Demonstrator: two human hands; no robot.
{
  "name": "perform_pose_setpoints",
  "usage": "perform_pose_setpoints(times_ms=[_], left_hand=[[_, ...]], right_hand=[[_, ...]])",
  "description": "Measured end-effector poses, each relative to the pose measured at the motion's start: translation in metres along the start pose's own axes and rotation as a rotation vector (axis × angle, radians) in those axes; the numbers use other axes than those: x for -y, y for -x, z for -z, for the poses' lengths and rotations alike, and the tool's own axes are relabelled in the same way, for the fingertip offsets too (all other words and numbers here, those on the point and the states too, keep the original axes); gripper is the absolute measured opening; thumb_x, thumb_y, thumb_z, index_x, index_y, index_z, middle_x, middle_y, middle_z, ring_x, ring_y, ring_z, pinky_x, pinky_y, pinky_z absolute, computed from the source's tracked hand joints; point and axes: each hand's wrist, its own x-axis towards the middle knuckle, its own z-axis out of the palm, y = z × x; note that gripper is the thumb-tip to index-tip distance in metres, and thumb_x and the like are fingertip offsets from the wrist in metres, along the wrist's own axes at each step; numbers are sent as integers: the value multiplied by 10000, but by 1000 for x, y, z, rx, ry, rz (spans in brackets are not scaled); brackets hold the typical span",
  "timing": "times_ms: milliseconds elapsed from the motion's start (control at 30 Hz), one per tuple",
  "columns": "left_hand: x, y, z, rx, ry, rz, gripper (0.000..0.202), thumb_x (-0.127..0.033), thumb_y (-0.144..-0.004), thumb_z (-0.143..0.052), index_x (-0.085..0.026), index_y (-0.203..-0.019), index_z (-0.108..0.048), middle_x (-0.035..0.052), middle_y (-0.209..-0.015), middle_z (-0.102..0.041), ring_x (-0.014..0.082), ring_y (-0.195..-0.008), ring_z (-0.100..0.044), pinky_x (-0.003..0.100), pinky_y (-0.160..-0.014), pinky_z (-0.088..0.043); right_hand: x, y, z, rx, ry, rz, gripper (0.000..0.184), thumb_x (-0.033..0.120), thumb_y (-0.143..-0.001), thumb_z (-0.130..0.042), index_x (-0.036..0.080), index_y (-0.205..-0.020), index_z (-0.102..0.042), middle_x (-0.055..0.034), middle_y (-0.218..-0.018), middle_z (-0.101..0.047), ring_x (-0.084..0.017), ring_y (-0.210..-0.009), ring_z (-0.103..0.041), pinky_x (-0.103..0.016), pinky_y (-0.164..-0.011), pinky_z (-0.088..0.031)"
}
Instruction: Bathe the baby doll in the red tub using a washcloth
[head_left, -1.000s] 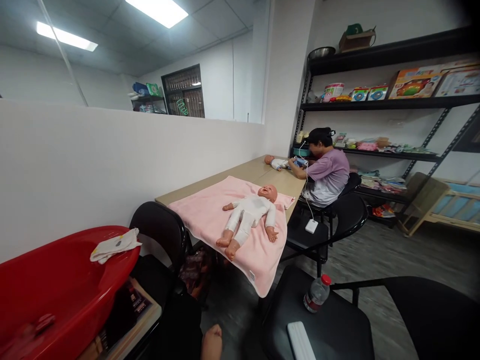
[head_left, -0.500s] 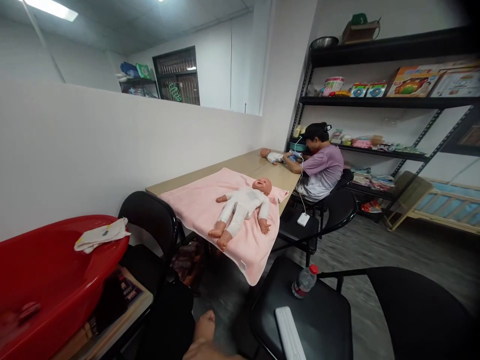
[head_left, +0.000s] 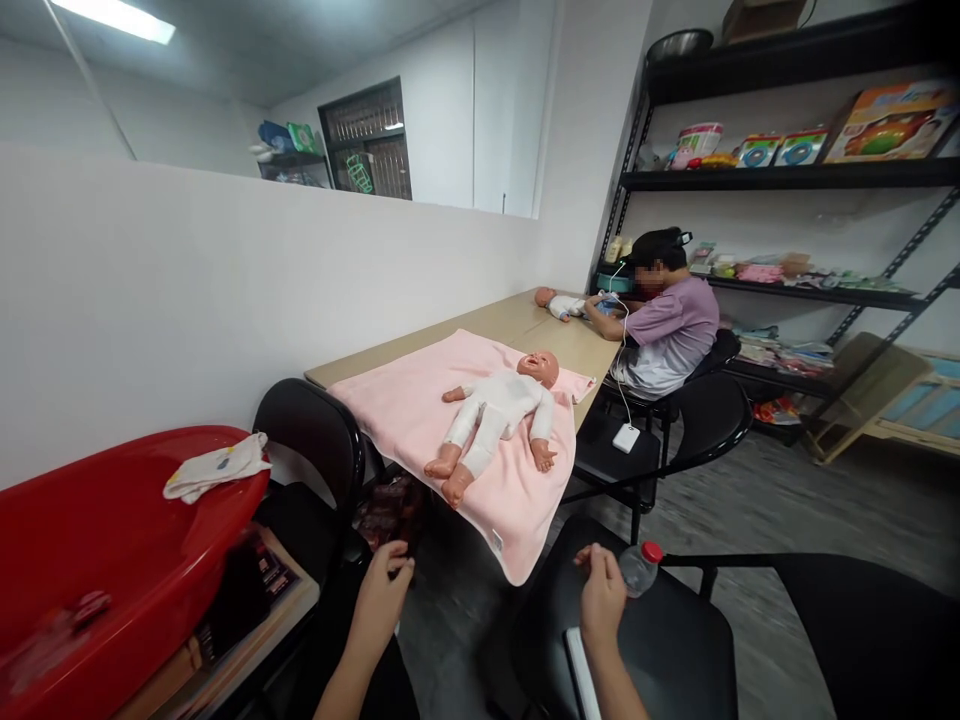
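Note:
My left hand is raised in front of my lap, fingers loosely curved, with a gap between thumb and fingers and nothing in it. Over the black chair seat hovers my right hand, its fingers curled in and no object visible in them. It is nearest to a clear bottle with a red cap and partly covers a white strip-shaped object on that seat. Beyond both hands, a baby doll in a white suit lies on its back on a pink towel; neither hand touches it.
The towel hangs over the edge of a tan table. At left stands a red baby bathtub with a white cloth on its rim. A co-worker sits at the far end by another doll. Black chairs flank the table.
Both hands now show, raised and apart; earlier only a closed hand and forearm were visible low in the middle. The view has shifted slightly. The doll and towel lie as before.

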Motion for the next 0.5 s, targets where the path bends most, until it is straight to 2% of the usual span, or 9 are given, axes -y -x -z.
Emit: perform_pose_setpoints(times_ms=[67, 167, 233, 300, 400, 500], left_hand=[[-32, -8, -2, -92, 44, -94, 611, -655, -748, -666, -188, -1142, -660, 179, -1233, -712, 385, -1194, -715, 555, -1018, -607], [-69, -11, -13, -135, 44, -267, 559, -609, -864, -672, -201, -1246, -666, 181, -1434, -615, 377, -1350, -635, 587, -1121, -573], [-85, -13, -23, -116, -3, -367, 504, -551, -896, -686, -217, -1274, -682, 173, -1537, -535, 373, -1451, -565, 603, -1230, -489], [-95, -17, -34, -89, -94, -414, 483, -475, -893, -705, -204, -1293, -702, 188, -1609, -452, 395, -1547, -464, 612, -1301, -396], [-110, -28, -43, 3, -287, -378, 485, -343, -898, -700, -170, -1352, -708, 204, -1713, -333, 411, -1609, -367, 593, -1315, -363], [-132, -38, -44, 148, -489, -329, 555, -291, -935, -690, -179, -1478, -655, 177, -1806, -232, 387, -1629, -350, 550, -1306, -373]], right_hand=[[24, -28, -11, -32, -160, 33, 475, 681, -925, -720, 222, -803, -737, -52, -808, -719, -233, -756, -664, -404, -754, -572], [60, -75, -47, 0, -435, 45, 331, 532, -931, -742, 205, -967, -779, -65, -982, -787, -223, -945, -744, -410, -980, -610], [79, -112, -78, 58, -611, -73, 277, 461, -967, -682, 199, -990, -770, -77, -1090, -797, -206, -1090, -757, -398, -1136, -567], [95, -149, -110, 151, -718, -279, 358, 472, -1073, -525, 203, -1030, -758, -92, -1216, -781, -181, -1210, -736, -376, -1212, -525], [107, -194, -150, 225, -763, -466, 420, 489, -1141, -408, 220, -1062, -721, -95, -1272, -747, -151, -1236, -718, -325, -1200, -534], [111, -222, -181, 304, -747, -556, 325, 486, -1112, -486, 235, -1029, -676, -100, -1149, -753, -199, -1125, -742, -377, -1110, -605]])
